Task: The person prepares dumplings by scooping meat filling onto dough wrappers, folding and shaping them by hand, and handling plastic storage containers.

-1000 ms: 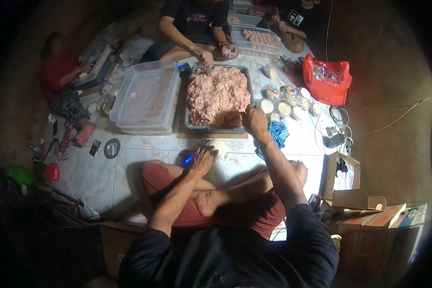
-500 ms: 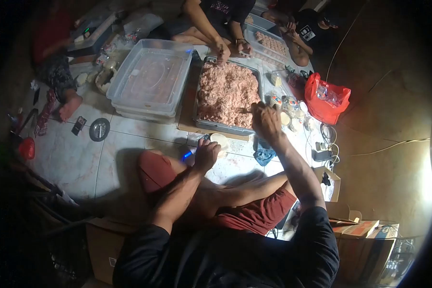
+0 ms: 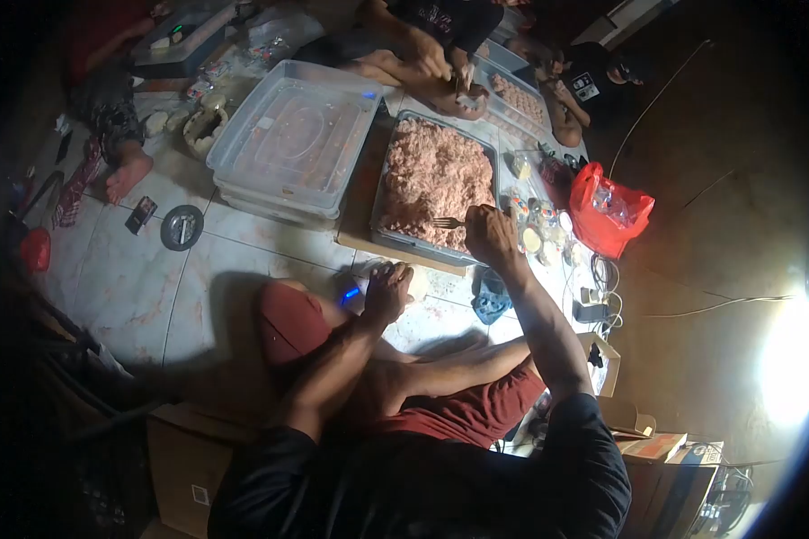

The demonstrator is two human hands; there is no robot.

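Observation:
My right hand (image 3: 492, 235) is closed round the handle of a fork (image 3: 449, 222). The fork's tines point left, at the near edge of a pink minced-meat mixture (image 3: 439, 166) that fills a grey tub (image 3: 413, 244). Lower and to the left, my left hand (image 3: 388, 292) has its fingers curled over, so what they hold is hidden. Just right of those fingers shows a pale round piece (image 3: 417, 282), perhaps a wrapper; whether it is gripped I cannot tell.
Stacked clear plastic tubs (image 3: 283, 144) stand left of the meat. A red plastic bag (image 3: 609, 207), jars (image 3: 532, 235) and a blue bag (image 3: 491, 298) lie to the right. Across from me a person's hands (image 3: 449, 76) work near a tray of small pink pieces (image 3: 517, 99).
My right hand and the fork have shifted slightly down and left along the meat. The person opposite has drawn a hand back from the tub. The view has tilted a little.

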